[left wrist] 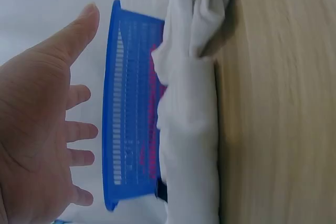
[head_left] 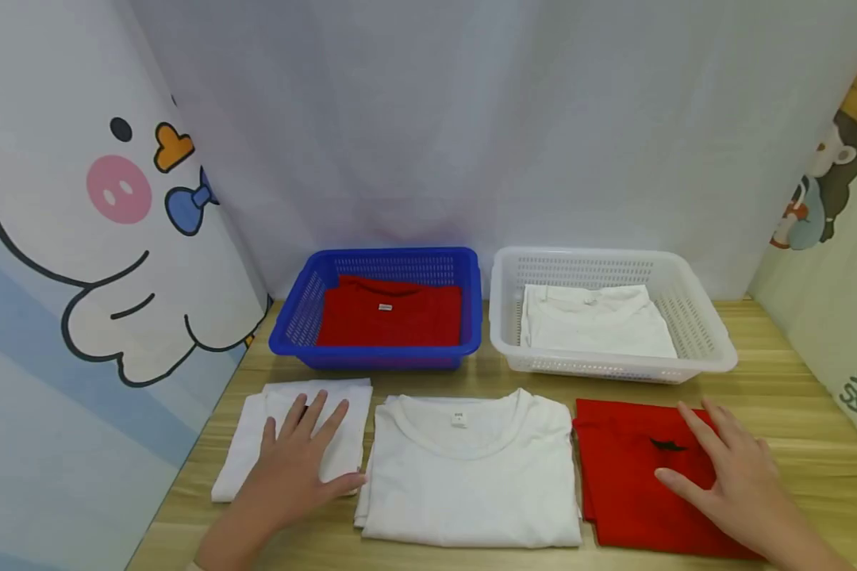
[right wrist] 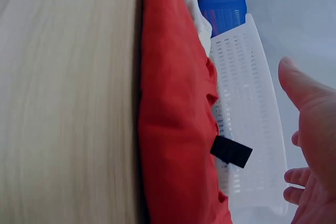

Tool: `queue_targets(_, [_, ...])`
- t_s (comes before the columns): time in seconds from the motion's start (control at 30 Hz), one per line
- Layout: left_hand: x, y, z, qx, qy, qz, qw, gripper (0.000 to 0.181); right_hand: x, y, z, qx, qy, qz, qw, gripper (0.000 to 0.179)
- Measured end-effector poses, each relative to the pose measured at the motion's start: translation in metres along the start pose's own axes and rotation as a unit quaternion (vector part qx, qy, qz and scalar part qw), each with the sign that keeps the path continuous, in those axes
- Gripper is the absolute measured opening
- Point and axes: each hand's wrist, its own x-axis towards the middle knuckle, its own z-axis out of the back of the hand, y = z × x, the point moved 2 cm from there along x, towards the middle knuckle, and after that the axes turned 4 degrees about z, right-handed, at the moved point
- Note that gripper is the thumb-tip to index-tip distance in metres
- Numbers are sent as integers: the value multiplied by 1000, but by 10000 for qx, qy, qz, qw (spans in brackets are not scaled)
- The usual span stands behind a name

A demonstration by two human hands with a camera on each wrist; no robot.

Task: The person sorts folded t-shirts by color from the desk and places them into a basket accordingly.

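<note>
Left hand (head_left: 293, 464), fingers spread, over folded white shirt (head_left: 341, 446) toward left edge of table (head_left: 785, 361); right hand (head_left: 739, 468) likewise over red shirt (head_left: 624, 476) toward right edge. Judged risk: pinching top layers only could unfold either shirt.

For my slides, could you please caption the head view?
Left hand over folded white cloth, right hand over folded red cloth, blue basket and white basket behind.

Can't actually read a word here tbh. The neck label (head_left: 459, 419) on the middle white shirt (head_left: 471, 492), near 6 o'clock in the head view, has marks too tiny; same for the small tag (head_left: 385, 307) on the red shirt (head_left: 393, 329) around 8 o'clock.
</note>
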Motion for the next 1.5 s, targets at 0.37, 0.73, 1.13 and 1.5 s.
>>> queue_targets(0.37, [36,-77,-7,-341,266,-1027,9938,90,-15,-39,13,58,-15,-399,9992,95])
queue_targets(0.73, [64,-171,-19,18,186,-2179,9758,90,-31,-78,19,140,448,-773,9959,92])
queue_targets(1.13, [79,-267,-37,752,335,-2115,9739,92,-33,-93,13,-146,253,-208,9994,98])
queue_targets(1.5, [77,-317,-67,1384,1035,-1658,9709,95,-21,-86,3,-504,600,252,9966,102])
